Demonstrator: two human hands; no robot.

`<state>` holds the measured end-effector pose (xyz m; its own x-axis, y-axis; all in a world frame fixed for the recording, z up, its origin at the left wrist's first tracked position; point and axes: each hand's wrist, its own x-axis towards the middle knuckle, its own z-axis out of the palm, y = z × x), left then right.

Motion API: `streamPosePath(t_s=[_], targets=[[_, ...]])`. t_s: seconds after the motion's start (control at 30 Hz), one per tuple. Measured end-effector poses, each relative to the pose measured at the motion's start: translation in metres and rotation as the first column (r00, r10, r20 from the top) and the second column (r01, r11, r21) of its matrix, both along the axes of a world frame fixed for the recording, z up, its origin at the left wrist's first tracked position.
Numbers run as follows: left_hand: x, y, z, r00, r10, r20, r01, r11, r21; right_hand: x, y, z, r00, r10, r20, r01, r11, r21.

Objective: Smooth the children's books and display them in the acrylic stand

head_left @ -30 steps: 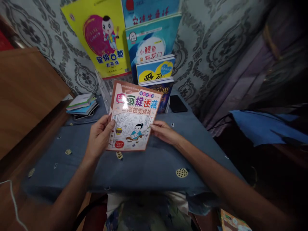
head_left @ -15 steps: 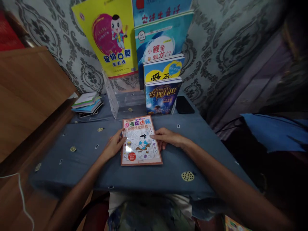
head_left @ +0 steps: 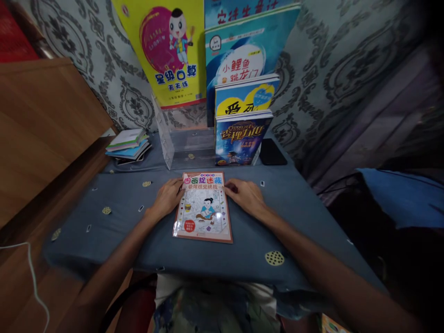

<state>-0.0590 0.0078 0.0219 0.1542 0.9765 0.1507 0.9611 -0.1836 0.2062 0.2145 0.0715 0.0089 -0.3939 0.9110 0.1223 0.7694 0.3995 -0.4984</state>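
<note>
A thin picture-puzzle book (head_left: 204, 210) with a reddish-brown border lies closed in front of me, its cover up and a drawn seated figure on it. At its upper left edge is my left hand (head_left: 168, 196), fingers bent against the side of the book. Across from it, my right hand (head_left: 245, 198) holds the upper right edge with thumb and fingertips. Both palms face down, close to the tabletop. The fingertips under the edges are partly hidden.
A clear acrylic stand (head_left: 185, 159) behind the book bears a yellow workbook (head_left: 176, 46) and a blue storybook (head_left: 241, 143) among several upright books. A dark phone-like slab (head_left: 273, 151) lies to its right. Small books (head_left: 127, 143) are stacked at the left on the patterned tablecloth (head_left: 118, 236).
Both hands have slid from the middle of the book's sides up toward its top corners. The book now appears flatter and slightly lower in view, and the camera has shifted a little.
</note>
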Motion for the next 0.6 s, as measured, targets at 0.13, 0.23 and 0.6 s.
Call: streamPosePath(t_s=[0.13, 0.23, 0.6], targets=[[-0.010, 0.011, -0.013, 0.991, -0.075, 0.113, 0.069, 0.996, 0.049, -0.003, 0.001, -0.015, 0.991, 0.133, 0.001, -0.132, 0.976, 0.173], [-0.015, 0.015, -0.017, 0.978, -0.100, 0.183, 0.087, 0.993, 0.079, -0.002, 0.006, -0.025, 0.980, 0.199, -0.014, -0.191, 0.956, 0.220], [-0.020, 0.022, -0.021, 0.965, -0.133, 0.228, 0.111, 0.988, 0.109, -0.001, 0.008, -0.025, 0.974, 0.224, -0.025, -0.213, 0.954, 0.210]])
